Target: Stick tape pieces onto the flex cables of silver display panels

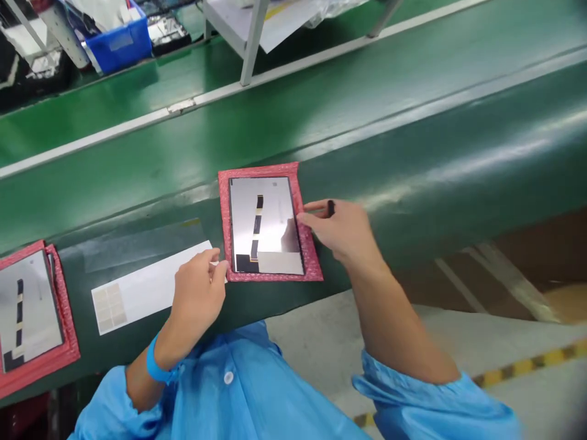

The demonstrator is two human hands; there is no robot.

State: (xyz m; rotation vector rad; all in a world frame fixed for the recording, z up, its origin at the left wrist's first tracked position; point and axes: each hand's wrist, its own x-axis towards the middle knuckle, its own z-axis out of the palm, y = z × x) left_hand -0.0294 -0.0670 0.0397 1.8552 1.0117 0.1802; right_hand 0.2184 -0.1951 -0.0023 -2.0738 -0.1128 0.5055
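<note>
Live on my feed: the left hand is pinched on a small white tab at the panel's lower-left corner, the right hand is curled around a small dark stub with its fingertips at the panel's right edge, and the panel lies flat on its pink foam pad on the green worktop. That stub is my worry: one careless drag could scratch the shiny face, and a hard tug on the tab could skid the pad. Up in the far corner sits a blue bin, its contents beyond what I can make out.
</note>
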